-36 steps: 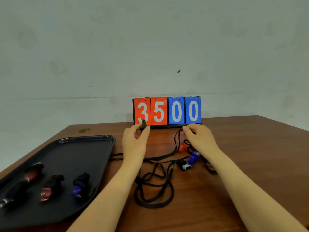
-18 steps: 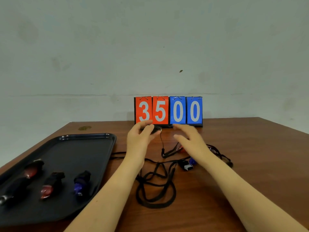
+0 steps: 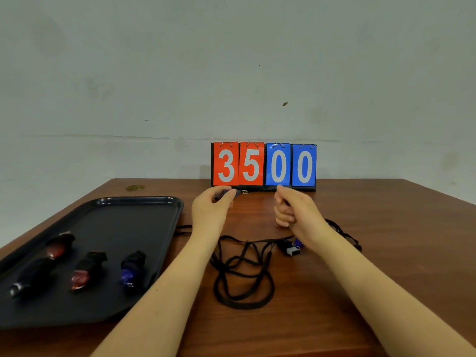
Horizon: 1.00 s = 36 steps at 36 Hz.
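Worktop: black tray at the left carries four cord-wrapped whistles, judged done. Scoreboard at the back. Unwound: tangled black cord, centre. Left hand pinches a small dark end piece. Right hand is fisted round a cord strand. Blue whistle and white-tipped whistle lie by the right wrist. Judged past halfway.

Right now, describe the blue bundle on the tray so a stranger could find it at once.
Start at the black tray on the left of the wooden table. Four cord-wrapped bundles lie in its near half; the blue bundle is rightmost. It alone shows blue; the others show red or silver.
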Tool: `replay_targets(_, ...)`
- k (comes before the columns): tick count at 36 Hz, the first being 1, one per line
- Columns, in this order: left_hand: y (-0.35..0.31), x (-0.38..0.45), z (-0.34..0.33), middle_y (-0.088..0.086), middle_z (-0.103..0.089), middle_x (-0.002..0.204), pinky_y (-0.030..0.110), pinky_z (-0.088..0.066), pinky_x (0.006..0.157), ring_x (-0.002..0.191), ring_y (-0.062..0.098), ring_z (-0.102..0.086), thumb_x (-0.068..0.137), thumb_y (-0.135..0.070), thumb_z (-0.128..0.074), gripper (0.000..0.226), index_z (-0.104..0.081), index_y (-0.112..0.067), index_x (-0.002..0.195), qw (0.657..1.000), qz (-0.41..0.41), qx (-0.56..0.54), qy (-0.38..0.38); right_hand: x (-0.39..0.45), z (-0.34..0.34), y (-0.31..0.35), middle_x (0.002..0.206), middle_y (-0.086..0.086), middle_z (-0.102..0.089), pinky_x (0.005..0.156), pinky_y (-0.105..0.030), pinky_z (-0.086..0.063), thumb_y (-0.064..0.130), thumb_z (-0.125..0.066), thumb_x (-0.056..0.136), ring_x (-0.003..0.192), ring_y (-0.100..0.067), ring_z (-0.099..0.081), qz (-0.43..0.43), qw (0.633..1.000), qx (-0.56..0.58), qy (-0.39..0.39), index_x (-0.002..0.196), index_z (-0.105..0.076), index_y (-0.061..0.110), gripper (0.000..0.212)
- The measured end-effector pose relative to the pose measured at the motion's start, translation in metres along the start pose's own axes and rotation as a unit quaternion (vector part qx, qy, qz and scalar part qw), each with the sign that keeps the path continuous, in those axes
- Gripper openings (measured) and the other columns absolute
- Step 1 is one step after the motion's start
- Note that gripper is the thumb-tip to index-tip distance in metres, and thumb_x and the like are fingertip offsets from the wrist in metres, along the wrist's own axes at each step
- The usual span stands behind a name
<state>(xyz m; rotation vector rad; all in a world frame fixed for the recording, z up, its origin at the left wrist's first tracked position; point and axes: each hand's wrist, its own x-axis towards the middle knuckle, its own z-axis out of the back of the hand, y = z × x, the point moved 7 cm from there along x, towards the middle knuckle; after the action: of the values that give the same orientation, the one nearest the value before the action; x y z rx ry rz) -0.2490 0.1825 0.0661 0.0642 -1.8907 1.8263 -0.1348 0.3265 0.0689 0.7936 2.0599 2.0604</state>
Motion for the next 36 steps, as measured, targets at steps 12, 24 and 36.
replay_targets(12,0.012,-0.017,-0.039,-0.009,-0.057,0.102,0.020,-0.042,0.079,0.088,0.004,-0.051,0.094,-0.030,-0.056,0.027,-0.064,-0.028,0.120,0.902,-0.107,0.343,0.238,0.007,0.038,-0.002,0.049,0.005,-0.033,0.035,-0.017,-0.023,0.016,-0.040,0.101,0.038,-0.005,-0.025,0.016,0.973,0.197,-0.115,0.080,-0.055,0.008,0.027)
replay_targets(24,0.014,-0.008,-0.029,0.003,-0.066,0.102,0.040,-0.055,0.091,0.095,0.016,-0.066,0.097,-0.015,-0.051,0.018,-0.059,-0.017,0.113,0.984,0.073,-0.014,0.164,0.008,0.056,-0.008,0.047,0.006,-0.033,0.034,-0.017,-0.023,0.018,-0.045,0.100,0.037,-0.005,-0.025,-0.004,0.965,0.196,-0.175,0.083,-0.057,0.007,0.023)
replay_targets(36,0.005,-0.008,-0.028,0.016,-0.068,0.113,0.036,-0.059,0.081,0.103,0.026,-0.068,0.094,-0.005,-0.055,0.026,-0.057,-0.005,0.120,0.902,0.149,-0.381,0.136,0.004,0.036,0.000,0.082,0.011,-0.061,0.070,-0.018,-0.039,0.026,-0.049,0.098,0.079,0.000,-0.054,0.043,0.934,-0.312,-0.170,0.084,-0.065,0.022,0.021)
